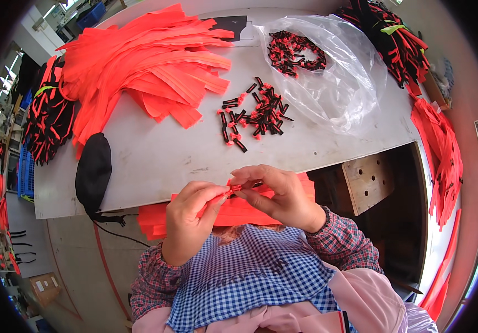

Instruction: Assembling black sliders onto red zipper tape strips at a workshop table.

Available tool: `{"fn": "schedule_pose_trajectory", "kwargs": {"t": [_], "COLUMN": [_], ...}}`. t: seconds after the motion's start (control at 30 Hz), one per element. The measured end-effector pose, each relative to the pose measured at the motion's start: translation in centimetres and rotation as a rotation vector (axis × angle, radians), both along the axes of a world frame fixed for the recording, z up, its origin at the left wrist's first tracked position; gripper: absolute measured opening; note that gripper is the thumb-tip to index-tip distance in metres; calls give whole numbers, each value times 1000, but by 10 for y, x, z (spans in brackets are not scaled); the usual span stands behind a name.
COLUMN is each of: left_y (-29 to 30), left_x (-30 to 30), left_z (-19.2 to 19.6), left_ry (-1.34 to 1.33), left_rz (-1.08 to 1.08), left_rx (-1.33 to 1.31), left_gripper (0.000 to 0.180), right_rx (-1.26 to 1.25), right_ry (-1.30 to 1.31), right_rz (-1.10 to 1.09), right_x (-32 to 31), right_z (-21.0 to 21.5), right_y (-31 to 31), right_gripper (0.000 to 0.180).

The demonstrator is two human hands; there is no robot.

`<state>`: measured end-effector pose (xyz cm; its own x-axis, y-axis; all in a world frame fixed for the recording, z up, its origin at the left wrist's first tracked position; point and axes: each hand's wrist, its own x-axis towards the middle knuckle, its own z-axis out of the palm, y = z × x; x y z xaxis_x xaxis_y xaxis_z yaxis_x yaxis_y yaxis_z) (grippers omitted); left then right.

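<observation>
Close in front of my body, my two hands meet fingertip to fingertip. My left hand (193, 213) is closed, pinching the end of a red-orange zipper tape (221, 198). Between thumb and fingers of my right hand (279, 195), also closed, is a small red zipper slider (235, 188). A dark pull seems to show beneath the right fingers. The slider and tape end touch; whether the tape runs inside the slider is too small to tell. More red-orange zipper tapes (156, 221) lie below my hands, across my lap at the table edge.
A fan of red-orange zipper tapes (139, 66) covers the table's far left. Loose sliders with black pulls (269, 114) lie mid-table, beside a clear plastic bag (350, 83) holding more. A black pouch-like object (93, 169) rests at the left edge. An open drawer (366, 183) is at right.
</observation>
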<state>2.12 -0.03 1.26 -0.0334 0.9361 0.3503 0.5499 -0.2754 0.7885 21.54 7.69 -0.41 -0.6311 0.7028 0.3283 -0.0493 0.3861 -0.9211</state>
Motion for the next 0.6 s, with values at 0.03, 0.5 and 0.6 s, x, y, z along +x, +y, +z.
{"fn": "schedule_pose_trajectory", "kwargs": {"t": [0.03, 0.5, 0.6], "left_y": [0, 2, 1], "left_x": [0, -1, -3], "left_z": [-1, -4, -3], "left_ry": [4, 263, 363], "left_rz": [-2, 32, 4], "left_rx": [6, 115, 96], "left_gripper": [15, 20, 30], "right_rx": [-1, 417, 431], "right_ry": [-1, -190, -227], "right_rz": [2, -95, -54], "right_x": [-1, -7, -7], "right_z": [-1, 9, 12], "right_y": [-1, 2, 5], "right_gripper": [41, 45, 45]}}
